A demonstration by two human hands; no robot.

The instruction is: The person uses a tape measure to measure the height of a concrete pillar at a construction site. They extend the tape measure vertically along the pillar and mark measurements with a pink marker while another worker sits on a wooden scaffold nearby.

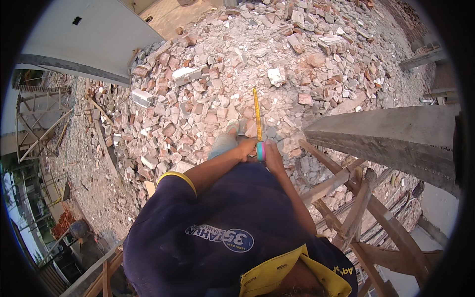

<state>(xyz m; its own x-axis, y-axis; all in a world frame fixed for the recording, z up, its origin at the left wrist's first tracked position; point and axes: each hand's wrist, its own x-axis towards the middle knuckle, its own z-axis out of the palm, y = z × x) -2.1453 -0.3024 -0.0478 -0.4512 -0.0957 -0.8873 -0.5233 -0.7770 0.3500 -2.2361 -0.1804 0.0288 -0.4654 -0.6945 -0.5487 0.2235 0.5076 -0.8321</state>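
Note:
A tape measure (261, 152) with a turquoise and pink case is held between my two hands in front of my body. Its yellow blade (257, 115) is pulled out a short way and points ahead over the rubble. On the left side of the case, my left hand (247, 148) is closed with its fingers against it. My right hand (272, 155) grips the pink side, its thumb near the top. The undersides of both hands are hidden. Below the blade, one foot (232, 125) stands on the broken bricks.
Broken brick and concrete rubble (198, 106) covers the ground. A grey concrete beam (381, 133) juts in from the right, above crossed timber poles (356, 208). A pale wall (89, 34) stands at upper left. Wooden scaffolding (42, 126) is farther left.

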